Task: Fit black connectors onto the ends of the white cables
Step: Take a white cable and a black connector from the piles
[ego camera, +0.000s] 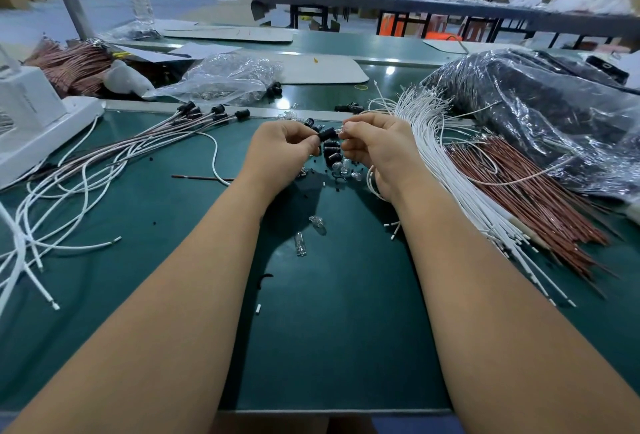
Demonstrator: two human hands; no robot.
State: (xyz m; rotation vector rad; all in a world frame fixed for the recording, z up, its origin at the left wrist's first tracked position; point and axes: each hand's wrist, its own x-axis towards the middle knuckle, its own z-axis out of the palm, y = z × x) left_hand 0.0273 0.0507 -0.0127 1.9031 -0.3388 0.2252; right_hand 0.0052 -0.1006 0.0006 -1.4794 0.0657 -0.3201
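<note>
My left hand pinches a black connector above the green mat. My right hand meets it from the right, fingers curled, pinching something small and clear at the connector's end; a white cable loops out below that hand. More loose black connectors lie just under my fingers. A fan of white cables lies to the right. Finished cables with black connectors fitted lie at the left.
Small clear glass bulbs lie on the green mat between my forearms. Brown wires and a dark plastic bag fill the right side. A white device stands at the left, a clear bag behind.
</note>
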